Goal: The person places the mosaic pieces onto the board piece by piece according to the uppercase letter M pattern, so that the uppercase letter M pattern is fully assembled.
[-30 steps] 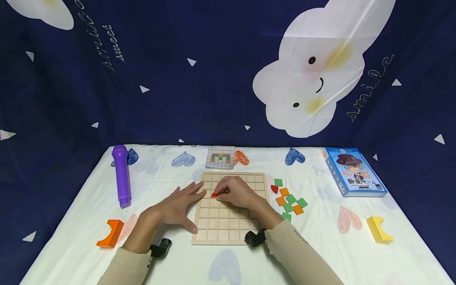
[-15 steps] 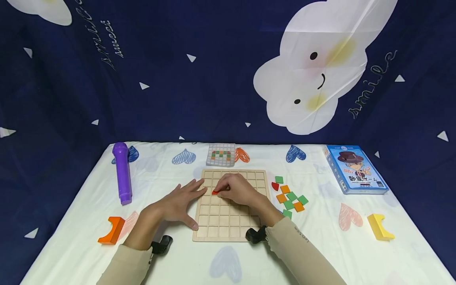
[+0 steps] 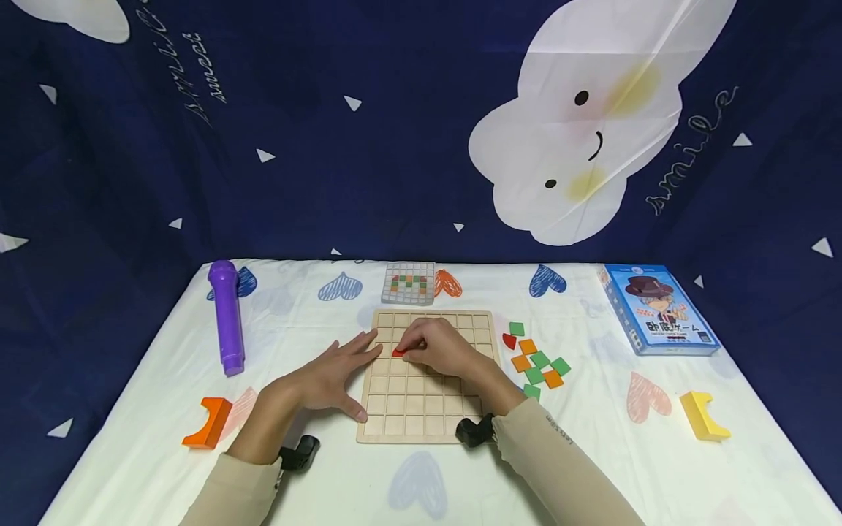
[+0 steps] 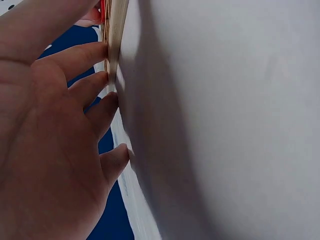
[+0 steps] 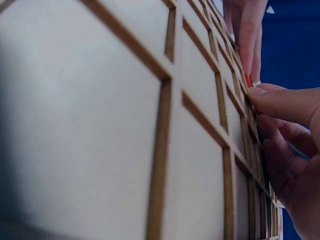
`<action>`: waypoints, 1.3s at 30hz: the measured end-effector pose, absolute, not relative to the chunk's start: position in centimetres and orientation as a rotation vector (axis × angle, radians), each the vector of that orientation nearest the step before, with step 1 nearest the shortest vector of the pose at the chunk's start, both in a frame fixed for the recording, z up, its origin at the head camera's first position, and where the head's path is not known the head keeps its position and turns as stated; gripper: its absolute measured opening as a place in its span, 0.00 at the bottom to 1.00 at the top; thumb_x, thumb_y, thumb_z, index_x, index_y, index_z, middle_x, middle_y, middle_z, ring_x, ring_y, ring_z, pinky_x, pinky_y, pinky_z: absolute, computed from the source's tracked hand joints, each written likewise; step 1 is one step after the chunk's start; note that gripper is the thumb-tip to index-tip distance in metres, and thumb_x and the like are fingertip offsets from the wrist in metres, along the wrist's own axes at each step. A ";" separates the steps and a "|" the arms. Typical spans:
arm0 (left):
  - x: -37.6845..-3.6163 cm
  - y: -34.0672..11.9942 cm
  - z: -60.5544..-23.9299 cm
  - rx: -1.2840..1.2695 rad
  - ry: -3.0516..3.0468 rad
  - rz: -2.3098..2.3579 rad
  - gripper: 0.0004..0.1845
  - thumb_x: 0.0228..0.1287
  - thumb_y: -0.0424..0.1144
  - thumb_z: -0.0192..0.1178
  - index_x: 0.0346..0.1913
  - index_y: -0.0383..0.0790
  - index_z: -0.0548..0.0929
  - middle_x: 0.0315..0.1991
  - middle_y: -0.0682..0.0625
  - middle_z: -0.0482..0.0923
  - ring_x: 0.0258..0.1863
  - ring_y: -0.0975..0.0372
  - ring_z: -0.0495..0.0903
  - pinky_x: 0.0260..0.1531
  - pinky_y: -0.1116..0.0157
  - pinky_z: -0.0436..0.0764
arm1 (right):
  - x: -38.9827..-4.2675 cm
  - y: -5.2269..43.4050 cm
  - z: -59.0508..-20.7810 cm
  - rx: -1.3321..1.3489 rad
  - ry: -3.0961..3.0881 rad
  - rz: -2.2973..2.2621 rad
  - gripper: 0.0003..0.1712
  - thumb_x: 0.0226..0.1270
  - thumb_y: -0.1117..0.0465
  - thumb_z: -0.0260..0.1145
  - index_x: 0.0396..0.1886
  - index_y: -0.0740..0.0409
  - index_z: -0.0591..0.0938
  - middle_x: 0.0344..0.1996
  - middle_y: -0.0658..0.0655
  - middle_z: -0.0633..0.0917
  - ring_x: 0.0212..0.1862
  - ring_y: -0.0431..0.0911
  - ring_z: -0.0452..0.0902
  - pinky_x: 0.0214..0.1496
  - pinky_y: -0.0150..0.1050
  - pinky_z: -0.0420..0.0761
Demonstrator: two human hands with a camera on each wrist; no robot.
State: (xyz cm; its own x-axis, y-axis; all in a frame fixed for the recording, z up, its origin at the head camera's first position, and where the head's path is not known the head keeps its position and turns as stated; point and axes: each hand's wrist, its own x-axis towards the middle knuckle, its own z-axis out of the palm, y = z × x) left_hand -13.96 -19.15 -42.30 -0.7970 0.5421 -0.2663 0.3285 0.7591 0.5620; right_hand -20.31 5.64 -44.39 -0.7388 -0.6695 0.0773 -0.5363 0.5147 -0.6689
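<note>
A wooden grid board [image 3: 421,409] lies on the white cloth in front of me. My right hand [image 3: 439,348] rests on its upper middle and pinches a small red tile [image 3: 397,352] against a cell. In the right wrist view the red tile [image 5: 248,80] shows just past my fingertips, low over the board's cells [image 5: 190,150]. My left hand [image 3: 332,376] lies flat with fingers spread at the board's left edge. The left wrist view shows those fingers [image 4: 90,85] touching the board's side [image 4: 116,40].
Loose green, orange and red tiles [image 3: 536,361] lie right of the board. A pattern card [image 3: 408,283] sits behind it. A purple marker-like tube [image 3: 226,315] lies far left, an orange block [image 3: 207,423] near left, a yellow block [image 3: 702,416] and a blue box [image 3: 658,309] at right.
Both hands stay nearly where they were; the right hand keeps the red tile on the same part of the board. The head view has shifted slightly.
</note>
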 end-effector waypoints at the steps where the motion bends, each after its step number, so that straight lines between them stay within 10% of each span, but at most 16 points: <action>1: -13.9 -19.2 -42.3 0.661 2.539 0.699 0.62 0.42 0.55 0.81 0.79 0.34 0.60 0.85 0.41 0.42 0.84 0.42 0.42 0.79 0.34 0.42 | -20.3 5.7 -44.3 -1.040 2.553 -1.039 0.07 0.65 0.63 0.73 0.41 0.52 0.92 0.44 0.49 0.90 0.46 0.40 0.83 0.48 0.29 0.81; 39: -13.8 -19.4 -42.6 0.652 2.529 0.748 0.63 0.41 0.53 0.82 0.79 0.37 0.60 0.85 0.44 0.41 0.85 0.45 0.42 0.80 0.35 0.39 | -20.1 22.6 -41.2 -0.528 2.707 -1.204 0.18 0.68 0.61 0.70 0.57 0.55 0.86 0.58 0.55 0.86 0.58 0.54 0.80 0.52 0.32 0.83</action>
State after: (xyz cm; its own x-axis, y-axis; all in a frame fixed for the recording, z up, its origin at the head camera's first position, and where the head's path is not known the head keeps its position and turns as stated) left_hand -13.83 -19.35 -42.61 -0.8009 0.5404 -0.2578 0.3132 0.7451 0.5889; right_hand -20.10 22.58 -41.22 -0.9300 -0.3669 0.0211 -0.2615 0.6202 -0.7396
